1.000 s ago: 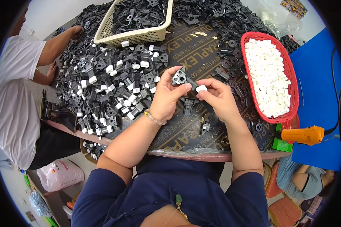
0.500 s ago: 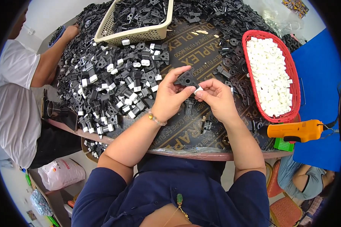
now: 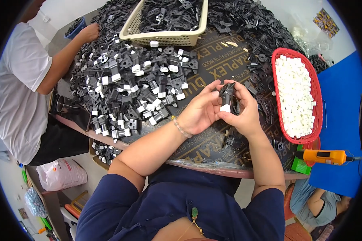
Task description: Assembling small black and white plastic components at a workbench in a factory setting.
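My right hand is closed around a black plastic part, its thumb low on the part. A white cap covers the part's near end. Another dark piece seems to show beside it, but the fingers partly hide it. Close on the left, my left hand is open with the palm showing, its fingertips beside the far end of the part. Left of my hands lies a pile of black parts with white caps. On the right, a red basket holds many small white caps.
A cream basket of black parts stands at the back amid heaped black parts. An orange power tool lies by a green box at right. A co-worker's arm reaches in from the left.
The black part has passed from between both hands into my right hand and turned so its white end points toward me. My left hand has opened. The view has shifted slightly.
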A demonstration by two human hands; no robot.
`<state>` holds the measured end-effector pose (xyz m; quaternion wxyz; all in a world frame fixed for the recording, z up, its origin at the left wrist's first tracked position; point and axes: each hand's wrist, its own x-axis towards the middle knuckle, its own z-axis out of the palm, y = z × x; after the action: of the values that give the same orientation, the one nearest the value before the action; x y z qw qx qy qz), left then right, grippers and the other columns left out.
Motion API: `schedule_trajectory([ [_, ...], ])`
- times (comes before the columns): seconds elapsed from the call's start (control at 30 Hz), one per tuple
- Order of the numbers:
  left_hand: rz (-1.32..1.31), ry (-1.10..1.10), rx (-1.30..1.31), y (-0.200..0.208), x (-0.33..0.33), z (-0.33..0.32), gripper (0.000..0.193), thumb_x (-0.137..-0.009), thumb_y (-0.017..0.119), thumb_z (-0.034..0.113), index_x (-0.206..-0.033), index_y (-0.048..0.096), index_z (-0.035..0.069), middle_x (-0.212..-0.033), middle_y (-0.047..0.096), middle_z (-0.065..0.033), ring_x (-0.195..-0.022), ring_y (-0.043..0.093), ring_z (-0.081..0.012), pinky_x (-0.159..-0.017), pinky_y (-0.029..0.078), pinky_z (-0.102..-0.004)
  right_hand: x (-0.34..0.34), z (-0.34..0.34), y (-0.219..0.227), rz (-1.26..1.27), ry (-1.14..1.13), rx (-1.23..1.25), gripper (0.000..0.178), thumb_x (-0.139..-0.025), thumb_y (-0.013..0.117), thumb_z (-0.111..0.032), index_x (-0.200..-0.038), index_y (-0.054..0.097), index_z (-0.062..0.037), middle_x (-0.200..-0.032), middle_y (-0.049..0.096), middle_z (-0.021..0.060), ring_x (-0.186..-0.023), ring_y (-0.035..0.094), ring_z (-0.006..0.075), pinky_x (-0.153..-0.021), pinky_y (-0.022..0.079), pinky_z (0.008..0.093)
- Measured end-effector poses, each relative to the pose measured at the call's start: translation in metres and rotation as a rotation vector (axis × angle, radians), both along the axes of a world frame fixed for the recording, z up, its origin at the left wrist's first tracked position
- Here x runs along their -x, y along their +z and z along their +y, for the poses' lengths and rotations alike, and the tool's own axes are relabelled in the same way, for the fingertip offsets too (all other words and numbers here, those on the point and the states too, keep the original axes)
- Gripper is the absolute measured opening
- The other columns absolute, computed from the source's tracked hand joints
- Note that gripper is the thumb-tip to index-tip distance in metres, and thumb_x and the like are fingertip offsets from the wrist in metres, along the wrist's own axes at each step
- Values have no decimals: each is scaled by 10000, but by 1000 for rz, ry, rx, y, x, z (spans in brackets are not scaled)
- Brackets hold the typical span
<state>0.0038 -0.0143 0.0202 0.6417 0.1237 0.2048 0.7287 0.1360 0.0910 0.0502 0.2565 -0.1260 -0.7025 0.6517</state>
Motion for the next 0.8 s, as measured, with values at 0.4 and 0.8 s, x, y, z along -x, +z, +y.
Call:
schedule_trajectory([
  [0.4,-213,132,134,-21,13,11,388,-1026,453,399,-1207,583,82,-1120,672,-62,-999,655,-199,-882,508,-359,173,-14,44,35,-147,-771,675,-640,862,-267,-1211,610,-8,-1067,692,187,-1003,682,315,-902,524,378],
  [0.8,-217,135,145,-31,18,9,321,-1000,474,329,-1196,575,96,-958,673,-40,-846,624,-172,-718,475,-303,182,13,51,2,-40,-1107,419,-737,824,-258,-1060,690,-28,-1178,616,128,-1124,571,334,-959,471,412],
])
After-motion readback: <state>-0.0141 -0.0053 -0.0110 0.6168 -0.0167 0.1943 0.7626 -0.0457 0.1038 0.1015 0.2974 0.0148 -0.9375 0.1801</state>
